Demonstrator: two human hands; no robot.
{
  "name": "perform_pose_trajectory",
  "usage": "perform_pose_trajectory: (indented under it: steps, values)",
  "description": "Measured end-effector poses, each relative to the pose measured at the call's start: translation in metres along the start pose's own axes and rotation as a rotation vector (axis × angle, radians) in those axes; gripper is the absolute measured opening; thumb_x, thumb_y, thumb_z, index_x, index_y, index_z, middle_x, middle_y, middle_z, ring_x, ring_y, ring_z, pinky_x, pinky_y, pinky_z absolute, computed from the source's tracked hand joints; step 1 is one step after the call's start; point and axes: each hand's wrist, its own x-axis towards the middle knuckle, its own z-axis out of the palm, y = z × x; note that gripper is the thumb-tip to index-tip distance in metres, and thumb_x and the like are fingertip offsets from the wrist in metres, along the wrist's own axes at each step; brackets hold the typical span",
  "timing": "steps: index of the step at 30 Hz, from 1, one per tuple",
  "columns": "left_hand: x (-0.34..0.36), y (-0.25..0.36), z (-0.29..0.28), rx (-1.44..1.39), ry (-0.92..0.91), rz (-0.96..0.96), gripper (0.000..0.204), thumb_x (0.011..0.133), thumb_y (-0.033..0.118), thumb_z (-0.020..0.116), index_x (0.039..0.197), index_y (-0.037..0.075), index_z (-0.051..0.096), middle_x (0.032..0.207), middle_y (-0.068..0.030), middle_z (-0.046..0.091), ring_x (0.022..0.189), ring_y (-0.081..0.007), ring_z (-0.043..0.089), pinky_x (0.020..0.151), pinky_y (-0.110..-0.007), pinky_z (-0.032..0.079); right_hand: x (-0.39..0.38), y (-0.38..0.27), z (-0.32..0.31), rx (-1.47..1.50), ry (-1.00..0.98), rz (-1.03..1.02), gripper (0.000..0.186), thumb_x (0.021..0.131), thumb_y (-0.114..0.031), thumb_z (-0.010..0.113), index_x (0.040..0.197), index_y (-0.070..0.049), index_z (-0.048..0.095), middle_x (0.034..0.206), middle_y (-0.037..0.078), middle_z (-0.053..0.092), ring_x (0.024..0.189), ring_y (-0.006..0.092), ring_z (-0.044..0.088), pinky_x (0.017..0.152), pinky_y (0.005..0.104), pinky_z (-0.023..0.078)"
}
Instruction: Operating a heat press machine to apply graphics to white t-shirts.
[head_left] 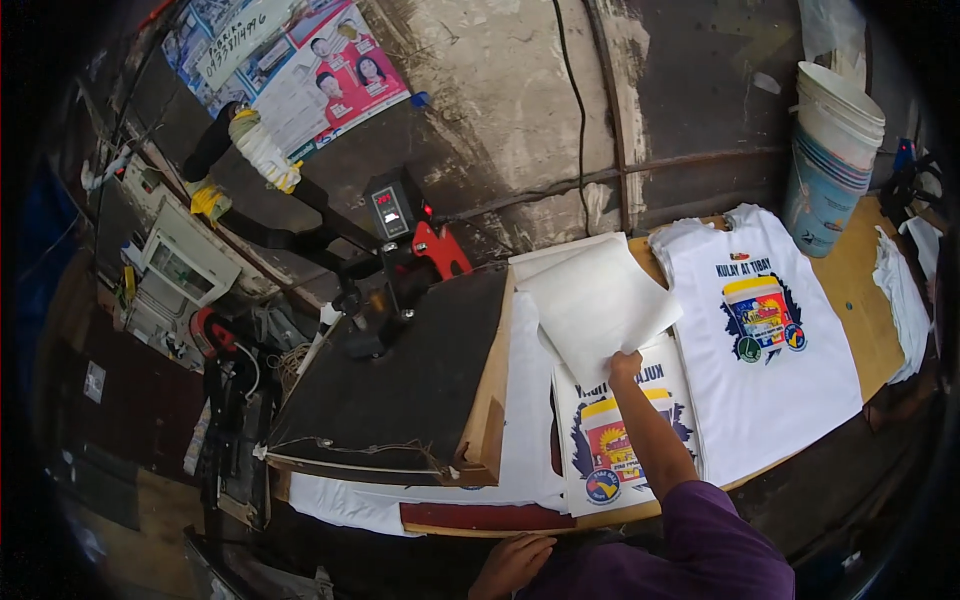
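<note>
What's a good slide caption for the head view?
Right hand holding a white sheet between heat press and printed shirt.

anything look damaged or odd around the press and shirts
The wall behind the heat press looks damaged: its pale surface is patchy and worn. The press's taped handle looks makeshift. On the printed sheet below the right hand, lettering runs backwards, unlike on the white shirt.

My dark purple shirt, short in the sleeve
The right sleeve hangs loose, ends near the elbow, leaving my forearm and fingers bare.
</note>
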Motion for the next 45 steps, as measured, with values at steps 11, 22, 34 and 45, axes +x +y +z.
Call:
perform_pose_trajectory:
  steps: [11,22,34,45]
  values:
    - [-0.03,0.0,0.001,-0.201,0.095,-0.154,0.028,0.098,0.023,0.06,0.119,0.007,0.069,0.124,-0.0149,0.066,0.113,-0.0284,0.063,0.096,-0.044,0.048,-0.03,-0.012,0.058,0.316,-0.542,0.402,0.038,0.087,-0.013,0.069,0.116,0.005,0.052,0.098,0.024,0.064,0.077,0.0329,0.066,0.067,0.0467,0.058]
    - [-0.094,-0.257,-0.102,-0.294,1.485,-0.298,0.02,0.094,0.001,0.05,0.108,-0.003,0.063,0.108,-0.0107,0.065,0.096,-0.02,0.059,0.084,-0.032,0.047,-0.156,0.01,-0.089,-0.025,-1.023,0.165,0.042,0.099,-0.034,0.056,0.122,0.001,0.058,0.102,0.017,0.07,0.09,0.0244,0.068,0.08,0.0388,0.056]
    - [-0.127,-0.36,-0.096,-1.621,0.622,-0.13,0.064,0.1,0.045,0.045,0.147,0.001,0.037,0.147,-0.0163,0.047,0.136,-0.0342,0.044,0.114,-0.052,0.032,-0.26,0.011,-0.211,0.22,-1.126,0.254,0.049,0.09,-0.015,0.06,0.136,0.0,0.051,0.126,0.009,0.063,0.113,0.0238,0.062,0.101,0.0401,0.048]
    - [-0.149,-0.205,-0.121,-1.684,0.799,0.385,0.068,0.092,0.034,0.066,0.148,0.006,0.039,0.149,-0.0132,0.047,0.136,-0.035,0.045,0.114,-0.055,0.035,-0.262,-0.106,-0.308,0.615,-0.939,-0.032,0.025,0.092,-0.022,0.069,0.111,-0.008,0.061,0.105,0.005,0.068,0.094,0.0167,0.065,0.083,0.0353,0.053]
